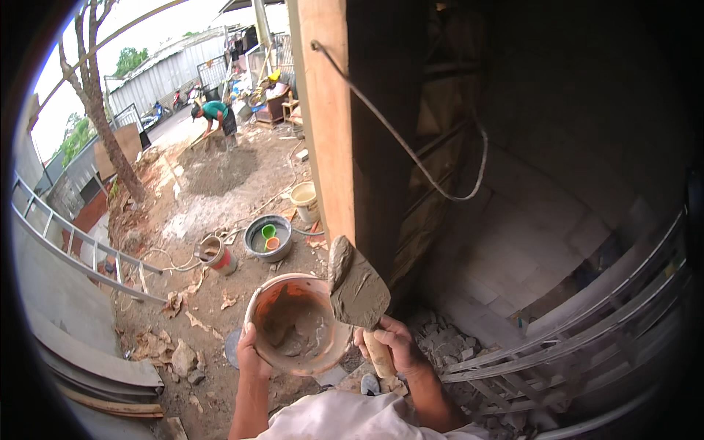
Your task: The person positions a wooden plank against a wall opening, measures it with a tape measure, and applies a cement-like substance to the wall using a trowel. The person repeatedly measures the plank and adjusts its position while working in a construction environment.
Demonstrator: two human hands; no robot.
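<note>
Left hand (250, 350) has its grip wrapped on the rim of an orange mortar pan (297, 324), smeared inside with grey mortar. Right hand (396, 345) is closed tight round the wooden handle of a trowel (357, 292), blade loaded with wet mortar, right at the pan's right rim. Just beyond stands a wooden post (326, 117); far left, a person (215, 114) bends over a sand pile (218, 170).

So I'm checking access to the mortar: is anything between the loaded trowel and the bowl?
Nothing visible. The right hand holds the trowel at the rim of the orange bowl, which the left hand holds up.
</note>
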